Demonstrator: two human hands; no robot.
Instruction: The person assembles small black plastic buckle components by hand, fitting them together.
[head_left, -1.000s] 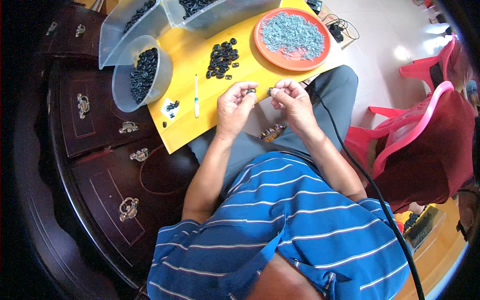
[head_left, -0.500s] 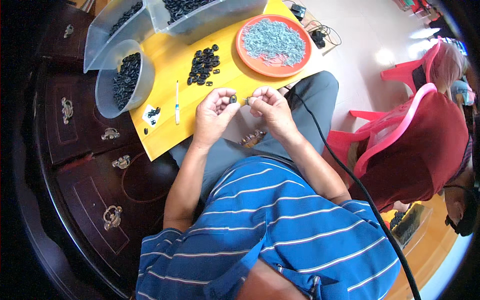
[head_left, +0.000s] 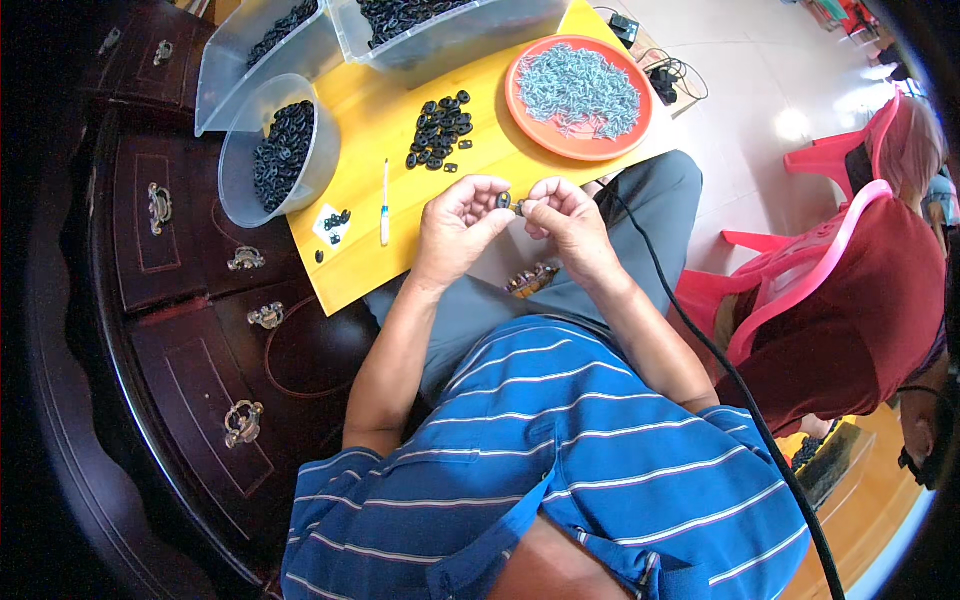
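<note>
Over my lap, at the near edge of the yellow table [head_left: 372, 262], my left hand [head_left: 452, 232] pinches a small black oval plastic piece [head_left: 503, 200] between thumb and fingers. Close beside it, my right hand [head_left: 572, 228] is closed on a small metallic-looking part [head_left: 520, 208], too small to name. The two parts are almost touching; whether they meet I cannot tell. Ahead of my hands lies a loose pile of black oval pieces [head_left: 436, 135]. A thin screwdriver with a pale handle [head_left: 385, 222] rests to the left.
An orange-red plate [head_left: 522, 118] holds many blue-grey, screw-like pieces. Clear bins [head_left: 425, 65] and a round tub [head_left: 328, 165] contain black parts. White paper [head_left: 322, 222] carries several black bits. Dark drawers [head_left: 180, 290] stand left; a person sits on a pink chair [head_left: 790, 285] at right.
My hands have drawn closer together, bringing the right hand's small part up beside the black oval piece. The whole view has shifted slightly, so the table appears farther right.
</note>
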